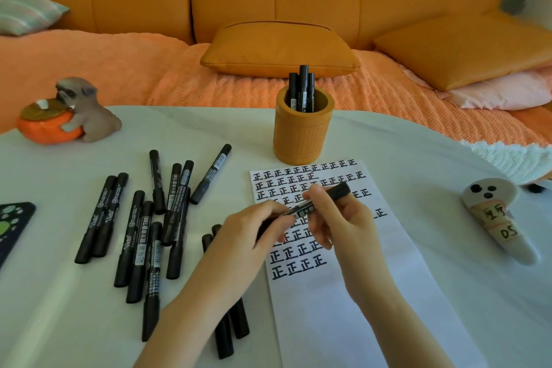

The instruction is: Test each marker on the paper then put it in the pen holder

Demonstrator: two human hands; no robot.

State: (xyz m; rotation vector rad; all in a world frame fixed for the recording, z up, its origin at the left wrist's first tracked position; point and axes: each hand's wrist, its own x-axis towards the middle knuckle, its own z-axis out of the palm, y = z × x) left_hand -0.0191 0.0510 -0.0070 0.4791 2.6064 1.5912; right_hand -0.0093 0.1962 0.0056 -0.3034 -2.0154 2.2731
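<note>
— Surface?
— White table (388,143), rounded far edge
— Middle?
— Sheet of paper (343,323), rows of black characters over upper part; orange pen holder (301,140) upright at its far edge
— Left?
— Loose black markers (140,248) lying flat, several overlapping; dog figurine (89,116) clutching orange pot, far left; dark patterned card (12,227) at left edge
— Right?
— White ghost-shaped object (490,212) lying flat, well apart from paper
</note>
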